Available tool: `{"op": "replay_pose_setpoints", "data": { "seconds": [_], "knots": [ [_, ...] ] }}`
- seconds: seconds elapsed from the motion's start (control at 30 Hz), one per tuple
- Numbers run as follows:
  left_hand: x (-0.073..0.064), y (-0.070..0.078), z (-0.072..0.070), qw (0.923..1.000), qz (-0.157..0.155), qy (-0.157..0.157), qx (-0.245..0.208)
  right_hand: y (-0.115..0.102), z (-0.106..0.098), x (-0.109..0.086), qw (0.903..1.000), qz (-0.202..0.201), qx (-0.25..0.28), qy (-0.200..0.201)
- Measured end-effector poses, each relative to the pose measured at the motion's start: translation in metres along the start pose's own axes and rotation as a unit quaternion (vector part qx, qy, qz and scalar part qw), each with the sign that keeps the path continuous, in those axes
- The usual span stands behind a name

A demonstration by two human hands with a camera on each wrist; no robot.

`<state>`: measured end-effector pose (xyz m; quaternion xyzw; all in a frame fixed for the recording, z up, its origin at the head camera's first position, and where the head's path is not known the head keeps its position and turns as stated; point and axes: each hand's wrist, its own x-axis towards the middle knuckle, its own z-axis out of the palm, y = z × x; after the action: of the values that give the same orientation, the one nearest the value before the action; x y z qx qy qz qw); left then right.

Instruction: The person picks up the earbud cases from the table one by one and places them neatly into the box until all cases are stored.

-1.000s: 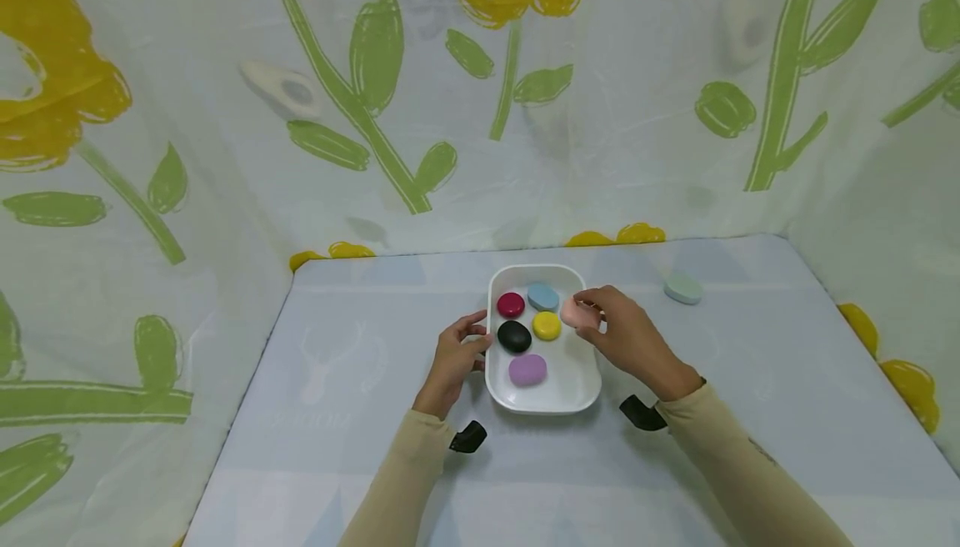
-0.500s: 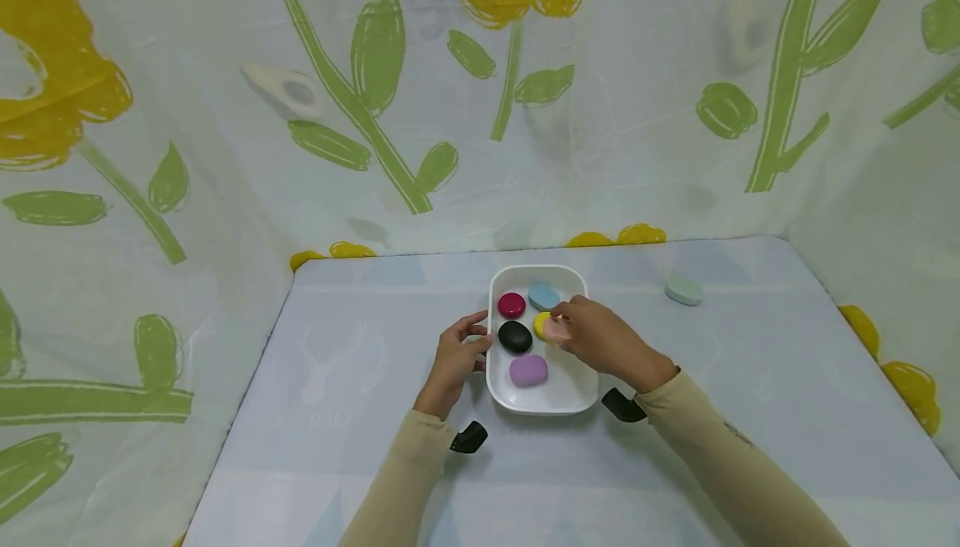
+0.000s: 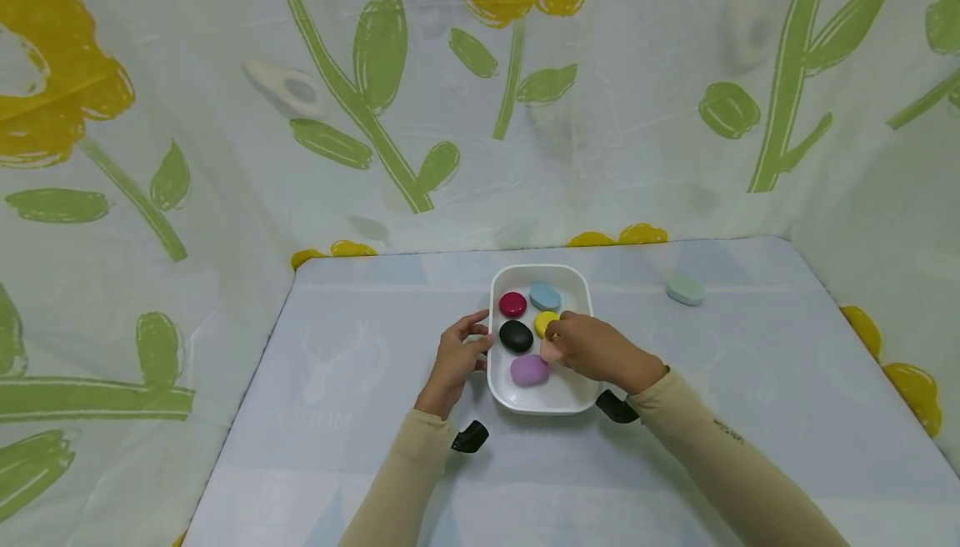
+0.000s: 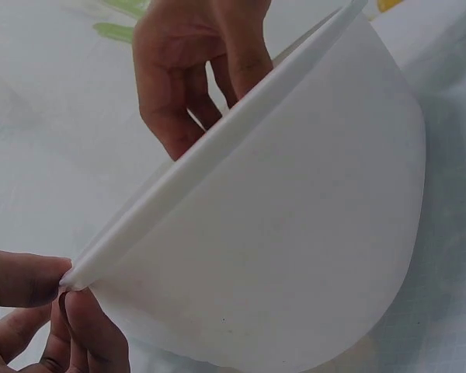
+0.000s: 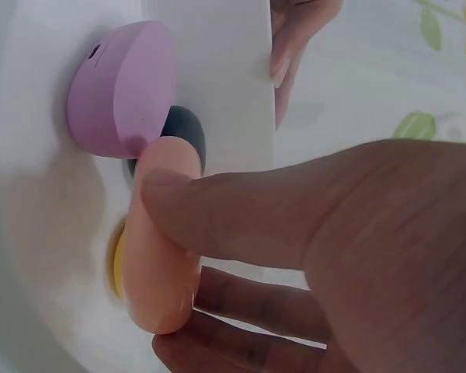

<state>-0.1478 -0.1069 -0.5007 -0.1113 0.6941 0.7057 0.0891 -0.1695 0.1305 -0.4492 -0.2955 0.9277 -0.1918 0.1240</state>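
My left hand (image 3: pixel 454 361) pinches the left rim of a white tray (image 3: pixel 573 393), thumb above and fingers below the edge in the left wrist view. My right hand (image 3: pixel 606 349) reaches over the tray's right side and grips a smooth, rounded pink case-like piece (image 5: pixel 146 264) between thumb and fingers. In the tray lie a purple rounded case (image 5: pixel 124 93) with a small slot, a black oval piece (image 3: pixel 516 336), a red round one (image 3: pixel 513 304), a light blue oval (image 3: pixel 545 296) and a yellow round one (image 3: pixel 545 322), partly covered by the right hand.
A pale green oval piece (image 3: pixel 685 289) lies on the white table (image 3: pixel 360 414) to the right, behind the right hand. A curtain (image 3: pixel 637 147) with printed flowers and leaves surrounds the table's back and sides.
The right hand has carried the pink piece left and toward the near side, from the tray's right rim over the yellow piece to beside the purple case. The left hand has stayed put.
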Motion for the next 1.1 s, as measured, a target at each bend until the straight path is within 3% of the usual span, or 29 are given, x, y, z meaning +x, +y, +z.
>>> {"op": "replay_pose_setpoints", "data": {
  "seconds": [0.27,0.5,0.8,0.97,1.1],
  "knots": [
    [0.000,0.001,0.000,1.0000,0.001,-0.003,-0.004,0.004,-0.002,-0.007,0.9995,0.018,0.026,0.007],
    [0.000,0.004,0.002,1.0000,-0.001,-0.004,0.002,0.021,-0.011,-0.023,0.9935,0.012,0.040,0.106],
    [-0.001,0.003,0.001,1.0000,-0.002,0.002,0.004,0.092,-0.016,-0.040,0.9645,0.091,0.081,0.234],
    [-0.001,0.002,0.001,1.0000,-0.003,0.001,0.008,0.130,-0.015,-0.050,0.9476,0.150,0.094,0.266],
    [-0.001,0.001,0.001,0.9999,-0.007,0.002,0.010,0.152,-0.014,-0.055,0.9395,0.169,0.089,0.284]
  ]
}}
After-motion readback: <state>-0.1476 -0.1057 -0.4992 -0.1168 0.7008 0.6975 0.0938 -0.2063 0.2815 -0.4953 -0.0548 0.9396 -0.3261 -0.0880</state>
